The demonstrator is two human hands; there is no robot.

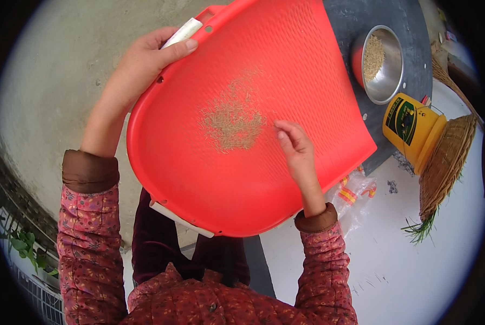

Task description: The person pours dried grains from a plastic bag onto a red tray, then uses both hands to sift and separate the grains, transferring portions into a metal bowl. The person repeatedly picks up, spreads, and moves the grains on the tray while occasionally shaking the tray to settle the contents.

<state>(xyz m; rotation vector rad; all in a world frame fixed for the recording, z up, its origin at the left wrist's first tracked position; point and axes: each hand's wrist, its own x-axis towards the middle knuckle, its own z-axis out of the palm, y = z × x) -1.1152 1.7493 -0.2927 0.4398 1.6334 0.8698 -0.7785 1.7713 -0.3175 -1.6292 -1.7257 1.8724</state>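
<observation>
A wide red plastic winnowing tray [177, 170] is held before me, tilted, with a ribbed floor. On its middle lies a loose patch of straw-coloured unhusked grain [238, 126]. My left hand [153, 50] grips the far-left rim at a white handle sleeve [183, 32], thumb on top. Over the tray, just right of the grain, is my right hand [297, 146], its fingers curled and thumb close to the index finger. Whether a few grains sit between those fingertips is too small to tell. A second white sleeve [181, 219] is on the near rim.
On a dark table [401, 20] at right stands a steel bowl [395, 61] partly filled with grain. Near it are a yellow bucket [415, 130], a wicker basket [445, 166] with green stalks, and a clear plastic bag [358, 191]. Leafy plants [27, 248] grow at lower left.
</observation>
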